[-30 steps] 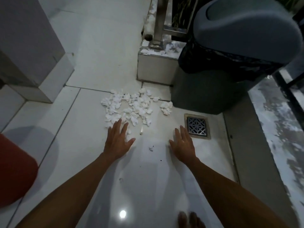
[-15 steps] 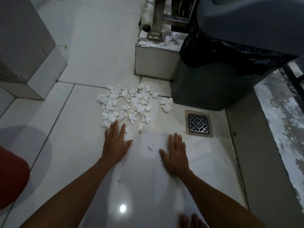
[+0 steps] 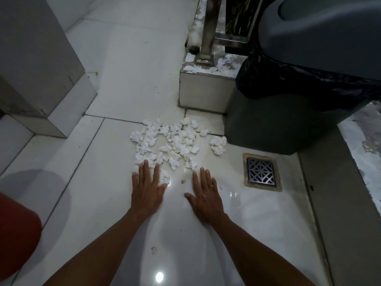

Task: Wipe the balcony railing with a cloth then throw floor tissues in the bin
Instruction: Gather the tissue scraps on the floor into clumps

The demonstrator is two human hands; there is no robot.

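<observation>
A pile of several crumpled white tissues (image 3: 175, 141) lies on the white tiled floor, with a smaller clump (image 3: 218, 145) at its right. My left hand (image 3: 148, 186) lies flat with straight fingers at the pile's near edge, its fingertips touching the nearest tissues. My right hand (image 3: 205, 193) is flat on the floor just short of the pile, fingers straight, holding nothing. The grey bin (image 3: 309, 83) with a swing lid and black liner stands at the upper right. The railing post (image 3: 207, 27) rises from a chipped ledge behind the tissues. No cloth is in view.
A square metal floor drain (image 3: 261, 172) sits right of my right hand. A raised ledge (image 3: 204, 93) borders the floor beyond the tissues. A grey pillar base (image 3: 41, 79) stands at the left, and a red object (image 3: 16, 234) fills the lower left corner.
Both hands slid forward over the floor toward the tissues. The right hand also moved left, closing the gap between the hands. A small scrap near the right hand is no longer visible.
</observation>
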